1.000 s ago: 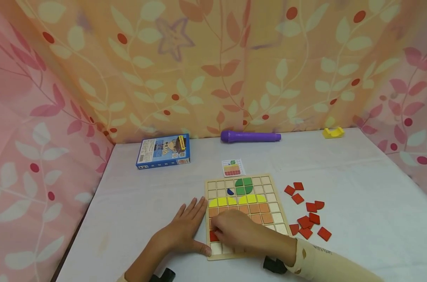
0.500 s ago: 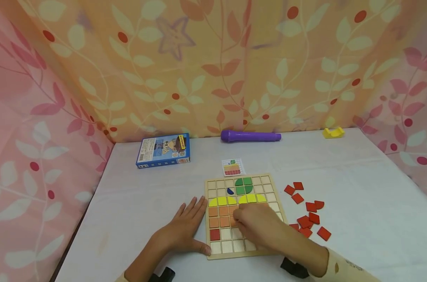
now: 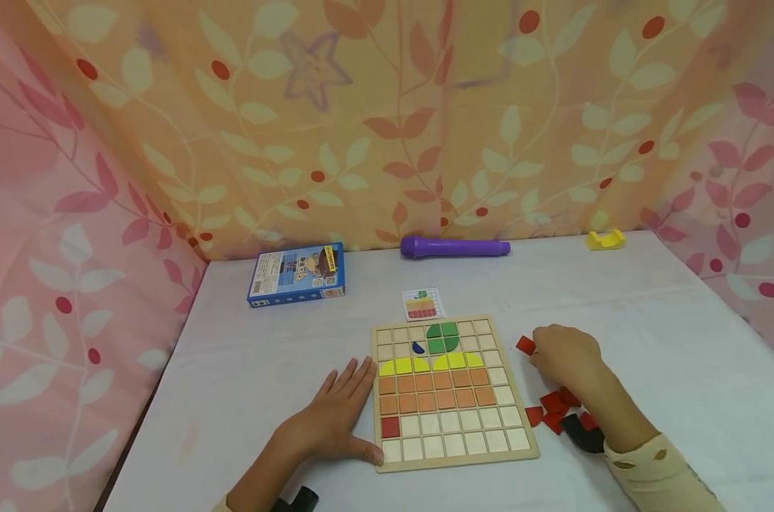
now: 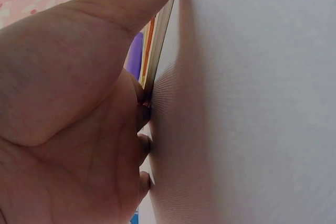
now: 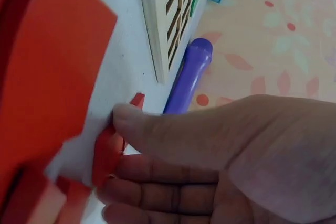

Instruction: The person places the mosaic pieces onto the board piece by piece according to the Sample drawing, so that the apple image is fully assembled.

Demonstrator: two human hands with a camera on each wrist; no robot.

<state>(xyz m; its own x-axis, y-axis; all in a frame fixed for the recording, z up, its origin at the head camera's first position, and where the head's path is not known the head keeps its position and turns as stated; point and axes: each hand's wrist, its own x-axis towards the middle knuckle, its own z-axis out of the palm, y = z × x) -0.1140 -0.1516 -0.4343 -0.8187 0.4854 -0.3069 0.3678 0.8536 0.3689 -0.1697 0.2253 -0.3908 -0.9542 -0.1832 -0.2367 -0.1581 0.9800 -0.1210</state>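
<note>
A person's two hands work at a white-covered table. The left hand (image 3: 332, 419) lies flat and spread, holding nothing; its fingertips and thumb touch the left edge of a wooden grid board (image 3: 458, 463), the thumb at the near corner.

The right hand (image 3: 567, 352) is off the board's other side, fingers curled, its thumb and fingertips closed about a red tile (image 5: 107, 153) (whether that tile has left the cloth, I cannot tell). Another red square lies just left of those fingers, and a small heap of loose red tiles (image 3: 554, 403) sits nearer the person, by the right wrist.

Between the hands, the board carries four green pieces (image 3: 450, 344), a small blue piece (image 3: 418, 348), a row of yellow pieces (image 3: 403, 366), two rows of orange squares (image 3: 424, 382) and, near the left thumb, one placed red square (image 3: 390, 427).

Beyond the left hand's fingers are a picture card (image 3: 423, 304) and a blue box (image 3: 297, 274); farther out, between the hands, lies a purple toy microphone (image 3: 455, 247).
</note>
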